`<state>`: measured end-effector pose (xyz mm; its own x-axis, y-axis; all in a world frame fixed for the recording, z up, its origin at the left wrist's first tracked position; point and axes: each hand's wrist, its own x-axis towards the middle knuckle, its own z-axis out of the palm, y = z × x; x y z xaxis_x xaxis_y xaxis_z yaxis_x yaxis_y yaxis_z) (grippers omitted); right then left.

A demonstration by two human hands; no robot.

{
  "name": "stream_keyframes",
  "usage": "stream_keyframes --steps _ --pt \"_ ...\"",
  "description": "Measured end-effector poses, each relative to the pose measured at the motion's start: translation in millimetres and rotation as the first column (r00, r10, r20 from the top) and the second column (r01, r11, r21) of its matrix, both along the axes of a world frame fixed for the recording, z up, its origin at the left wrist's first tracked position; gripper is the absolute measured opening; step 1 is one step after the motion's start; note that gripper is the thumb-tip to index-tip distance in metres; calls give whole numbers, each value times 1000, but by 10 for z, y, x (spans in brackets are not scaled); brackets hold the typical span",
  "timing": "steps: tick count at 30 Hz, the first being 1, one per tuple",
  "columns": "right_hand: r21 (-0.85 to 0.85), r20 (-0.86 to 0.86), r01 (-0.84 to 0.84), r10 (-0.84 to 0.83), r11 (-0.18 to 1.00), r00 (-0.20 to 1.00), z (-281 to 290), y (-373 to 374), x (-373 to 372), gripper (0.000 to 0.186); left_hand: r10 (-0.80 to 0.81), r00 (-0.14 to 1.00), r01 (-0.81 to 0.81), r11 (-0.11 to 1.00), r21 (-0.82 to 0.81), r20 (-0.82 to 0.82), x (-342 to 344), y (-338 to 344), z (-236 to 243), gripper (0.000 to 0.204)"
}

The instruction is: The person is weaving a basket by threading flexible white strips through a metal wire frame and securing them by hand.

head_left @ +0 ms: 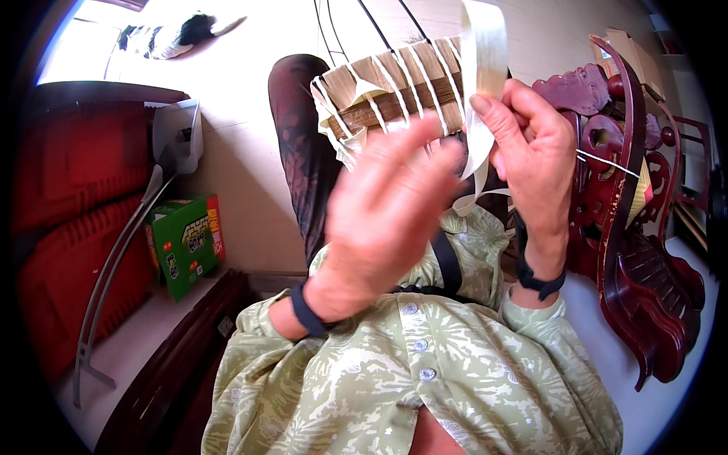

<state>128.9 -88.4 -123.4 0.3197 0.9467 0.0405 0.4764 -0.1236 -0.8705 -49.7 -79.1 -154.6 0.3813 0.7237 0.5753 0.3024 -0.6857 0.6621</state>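
Note:
A tan rectangular block point(431, 61) with a brown band lies across my lap, and several white cords or narrow strips cross over it. My right hand point(537, 144) is closed in a pinch on a wide, pale flat strip point(484, 53). That strip rises beside the block's right end and loops down below it. Over the block's near edge is my left hand point(394, 205), smeared by motion. Its fingers point up and to the right, and they hide part of the block and cords. Whether they hold anything does not show.
At the right stands a dark red carved wooden chair point(618, 205). On the left are red cushions point(83, 174), a curved grey metal strip point(114, 280) and a green box point(182, 243). A black-and-white animal point(171, 38) lies on the floor at the far left.

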Motion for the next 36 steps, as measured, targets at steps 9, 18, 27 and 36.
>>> stream_keyframes --steps 9,18,27,36 --pt "131 -171 -404 422 905 890 -70 316 105 16 -100 904 399 551 -733 417 -127 615 271 41" --pt "94 37 -408 406 908 913 -217 274 103 16 169 870 233 687 -688 463 22 502 277 38" --pt "99 -85 -318 326 943 941 -113 165 3 20 111 931 132 787 -603 349 30 563 76 13" --pt "43 -625 -10 35 999 780 -231 68 -184 12 -119 980 198 672 -713 159 -21 770 336 27"
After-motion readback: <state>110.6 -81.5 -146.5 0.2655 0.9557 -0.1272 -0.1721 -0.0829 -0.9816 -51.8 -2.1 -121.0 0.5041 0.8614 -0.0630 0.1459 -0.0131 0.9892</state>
